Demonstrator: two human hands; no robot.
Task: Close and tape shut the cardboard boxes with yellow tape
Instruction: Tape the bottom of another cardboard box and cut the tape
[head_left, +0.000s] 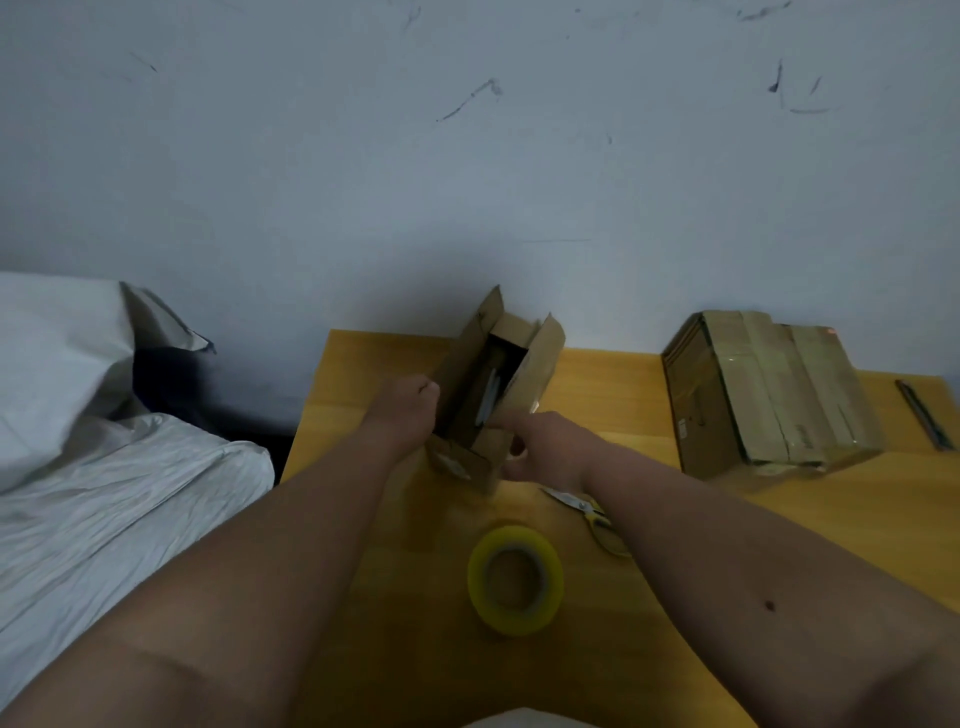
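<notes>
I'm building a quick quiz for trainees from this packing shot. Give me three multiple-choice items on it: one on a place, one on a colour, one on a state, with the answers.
1. Where does the tape roll lie?
A. On the table, nearer the person than the small box
B. Inside the small box
C. On the bed

2. What colour are the scissors' handles?
A. Red
B. Yellow
C. Black

3. What state is the small box in, between the left hand and right hand?
A. Taped shut
B. Crushed flat
C. Open, flaps up

Answers:
1 A: the roll lies flat on the wood, in front of the box.
2 B: yellow handles show beside the right wrist.
3 C: its flaps stand up and the dark inside shows; only the large box at right is taped.
</notes>
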